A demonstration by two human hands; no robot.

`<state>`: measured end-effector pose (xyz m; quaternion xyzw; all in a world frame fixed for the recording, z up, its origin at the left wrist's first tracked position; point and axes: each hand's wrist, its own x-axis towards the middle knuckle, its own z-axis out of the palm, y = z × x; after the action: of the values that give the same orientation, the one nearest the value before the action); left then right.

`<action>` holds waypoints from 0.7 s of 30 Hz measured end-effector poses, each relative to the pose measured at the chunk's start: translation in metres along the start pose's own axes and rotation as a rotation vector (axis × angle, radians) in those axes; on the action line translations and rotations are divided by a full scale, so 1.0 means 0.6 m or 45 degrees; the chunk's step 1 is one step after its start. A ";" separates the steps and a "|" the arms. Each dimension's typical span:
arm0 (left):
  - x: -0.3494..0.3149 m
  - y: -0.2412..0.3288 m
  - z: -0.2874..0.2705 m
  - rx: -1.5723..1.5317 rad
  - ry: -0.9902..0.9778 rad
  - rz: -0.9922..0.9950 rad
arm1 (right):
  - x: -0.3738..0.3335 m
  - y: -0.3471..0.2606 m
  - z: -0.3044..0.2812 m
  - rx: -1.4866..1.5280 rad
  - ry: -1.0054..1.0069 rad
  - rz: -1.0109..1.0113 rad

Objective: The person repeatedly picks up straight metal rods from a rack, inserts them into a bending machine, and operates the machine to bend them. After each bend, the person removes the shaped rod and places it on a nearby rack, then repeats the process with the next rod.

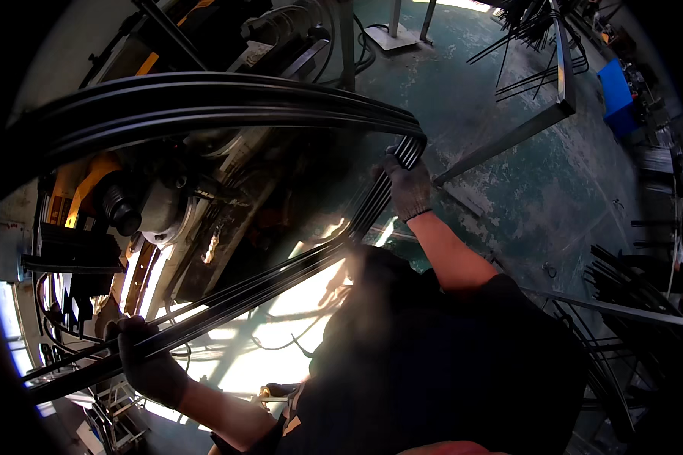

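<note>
A bundle of long black metal bars (228, 100), bent into a hooked shape, runs across the view in front of me. Its upper run sweeps from the far left to a sharp bend at the right, and its lower run slants back down to the lower left. My right hand (410, 186), in a dark work glove, is closed round the bars just below that bend. At the lower left, my gloved left hand (150, 365) grips the lower run near its end. The bars partly hide the fingers of both hands.
Machinery with a rounded metal housing (163, 208) stands at the left, beneath the bars. A grey steel frame (508, 142) reaches across the far right, with thin black rods (535, 80) on it. Further right are a blue bin (619, 97) and more dark bars (603, 379).
</note>
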<state>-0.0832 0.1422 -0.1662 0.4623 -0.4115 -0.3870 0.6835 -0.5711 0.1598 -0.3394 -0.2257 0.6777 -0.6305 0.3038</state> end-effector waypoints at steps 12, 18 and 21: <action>-0.466 -0.417 0.436 0.114 -0.946 -0.974 | 0.295 -0.215 -0.716 -1.039 0.853 -0.704; -0.470 -0.418 0.555 -0.091 -0.568 -1.292 | 0.614 -0.115 -0.887 -1.442 0.942 -0.401; -0.456 -0.402 0.553 0.010 -0.624 -1.038 | 0.767 -0.073 -1.023 -1.370 0.939 -0.717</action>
<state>-0.5232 0.2215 -0.3737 0.4838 -0.3471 -0.7198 0.3569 -1.3304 0.2783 -0.3419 -0.2830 0.8695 -0.2984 -0.2734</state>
